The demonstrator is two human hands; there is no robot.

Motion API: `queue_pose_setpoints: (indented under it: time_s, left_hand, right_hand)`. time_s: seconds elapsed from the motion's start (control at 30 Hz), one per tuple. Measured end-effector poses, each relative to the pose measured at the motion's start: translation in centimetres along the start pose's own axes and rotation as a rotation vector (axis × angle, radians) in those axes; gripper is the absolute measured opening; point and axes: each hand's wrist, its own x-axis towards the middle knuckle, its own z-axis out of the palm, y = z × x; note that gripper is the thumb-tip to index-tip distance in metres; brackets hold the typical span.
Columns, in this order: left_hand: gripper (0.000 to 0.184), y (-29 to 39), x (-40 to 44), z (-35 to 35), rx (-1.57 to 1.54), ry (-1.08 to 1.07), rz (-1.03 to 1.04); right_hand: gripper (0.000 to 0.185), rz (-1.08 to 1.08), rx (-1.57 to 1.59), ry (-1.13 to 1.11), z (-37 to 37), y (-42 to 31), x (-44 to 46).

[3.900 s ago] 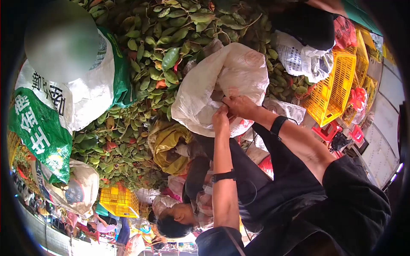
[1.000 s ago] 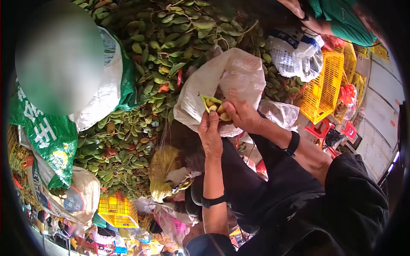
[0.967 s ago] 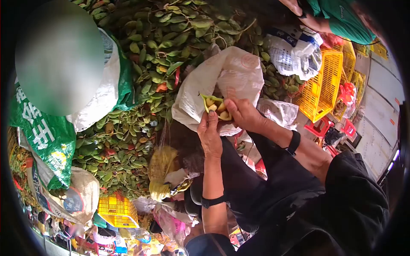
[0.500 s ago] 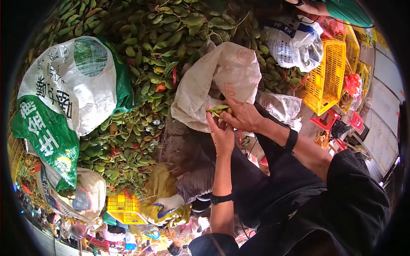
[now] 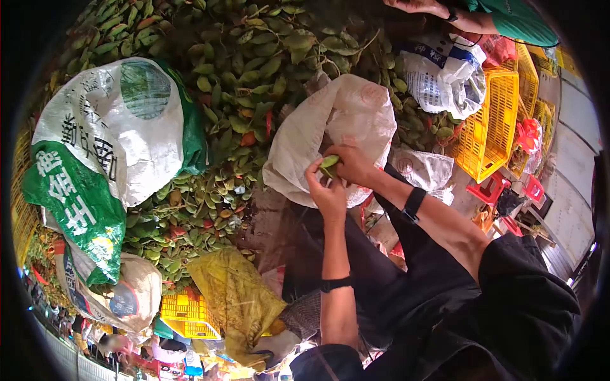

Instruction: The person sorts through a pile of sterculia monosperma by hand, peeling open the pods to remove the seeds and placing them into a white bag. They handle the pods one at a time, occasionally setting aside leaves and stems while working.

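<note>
My left hand and my right hand meet over the near rim of an off-white woven sack whose mouth gapes wide. Between their fingertips is a green leaf, pinched by the right fingers from above and by the left from the side. Whether anything smaller lies in the left palm is hidden. A broad heap of similar green leaves, with some red and orange bits, spreads beyond the sack.
A large white-and-green sack lies on the heap at left. Yellow crates and a white-and-blue bag stand at right. Another person's hand shows at top right. Red stools stand lower right, and a yellow sack lies below.
The view has shifted slightly. A slender green bunch showed between my fingers before; now a single broad leaf shows. The other person's hand has come into view at top right.
</note>
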Motion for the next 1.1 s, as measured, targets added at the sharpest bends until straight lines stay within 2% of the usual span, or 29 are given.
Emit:
queue_pose_setpoints:
  time_s: [0.03, 0.1, 0.17, 0.2, 0.23, 0.3, 0.4, 0.43, 0.47, 0.5, 0.53, 0.57, 0.6, 0.63, 0.7, 0.77, 0.83, 0.9, 0.93, 1.0, 1.07, 1.1]
  left_hand:
    - [0.048, -1.4, 0.4, -0.6, 0.0, 0.002, -0.016]
    - [0.048, -3.8, 2.0, -1.9, -0.199, 0.132, -0.086]
    - [0.047, -2.3, 2.5, -2.8, -0.296, 0.191, -0.141]
    - [0.047, -1.9, 2.7, -3.0, -0.328, 0.212, -0.209]
    - [0.047, -1.5, 2.9, -3.2, -0.361, 0.232, -0.274]
    - [0.048, -0.7, 2.4, -3.3, -0.442, 0.282, -0.279]
    - [0.047, 1.9, 1.3, -4.9, -0.51, 0.347, -0.307]
    - [0.047, 3.8, 0.6, -5.5, -0.498, 0.387, -0.31]
    - [0.046, 4.8, -0.2, -6.7, -0.532, 0.382, -0.19]
    - [0.046, 7.0, -0.8, -8.2, -0.53, 0.398, -0.155]
    - [0.045, 10.2, -1.4, -9.5, -0.522, 0.459, -0.009]
    - [0.044, 13.6, -1.6, -10.7, -0.514, 0.517, 0.137]
    - [0.044, 17.2, -1.8, -12.0, -0.5, 0.6, 0.239]
    - [0.043, 20.0, -1.9, -13.8, -0.484, 0.682, 0.336]
    - [0.036, 22.8, -1.7, -18.3, -0.264, 0.806, 0.552]
    - [0.043, 26.2, -0.2, -22.9, -0.109, 0.89, 0.647]
    - [0.051, 28.6, 2.3, -28.1, 0.024, 0.87, 0.608]
    - [0.059, 29.2, 5.3, -33.8, 0.118, 0.68, 0.392]
    - [0.059, 29.3, 5.5, -32.8, 0.109, 0.667, 0.381]
    - [0.063, 28.7, 5.6, -30.2, -0.097, 0.898, 0.472]
    - [0.046, 25.5, 4.6, -25.0, 0.488, 0.982, 0.801]
    - [0.03, 23.6, 3.3, -22.4, 0.774, 0.881, 0.598]
  right_hand:
    - [0.033, -0.081, -0.026, -0.036, 0.2, 0.0, 0.1]
    - [0.039, -0.041, -0.065, -0.119, 0.3, 0.4, 0.2]
    - [0.049, -0.121, -0.082, -0.048, 0.4, 1.9, 0.4]
    - [0.06, -0.143, -0.099, -0.103, 0.2, 2.8, 0.4]
    - [0.06, -0.152, -0.097, -0.11, 0.2, 3.1, 0.2]
    - [0.068, -0.029, -0.185, -0.099, 0.5, 3.1, 0.4]
    - [0.065, -0.116, -0.158, -0.26, 0.7, 6.6, 1.5]
    - [0.058, -0.004, -0.018, -0.276, 0.2, 4.8, 0.8]
    - [0.052, 0.003, -0.095, -0.339, -0.6, 4.4, 0.6]
    - [0.044, -0.085, -0.034, -0.203, 0.2, 7.3, -0.3]
    - [0.033, -0.056, 0.144, -0.261, -0.3, 8.3, -0.7]
    - [0.026, -0.145, 0.062, -0.196, -1.3, 6.0, -1.8]
    - [0.02, -0.161, 0.128, -0.214, -1.8, 5.9, -2.3]
    - [0.016, -0.031, 0.066, -0.229, -2.5, 4.1, -2.8]
    - [0.013, 0.175, -0.001, -0.242, -3.2, 3.2, -3.3]
    - [0.014, 0.192, -0.029, -0.263, -3.3, 2.9, -3.2]
    - [0.015, 0.249, -0.066, -0.274, -3.7, 3.3, -3.8]
    - [0.014, 0.02, -0.165, -0.212, -3.2, 3.0, -3.5]
    - [0.014, 0.037, -0.172, -0.204, -3.2, 2.8, -3.2]
    - [0.016, 0.038, -0.158, -0.207, -3.0, 2.6, -2.2]
    - [0.017, 0.075, -0.071, -0.177, -1.6, 3.1, -2.1]
    - [0.018, 0.087, 0.002, -0.137, -1.2, 3.5, -1.7]
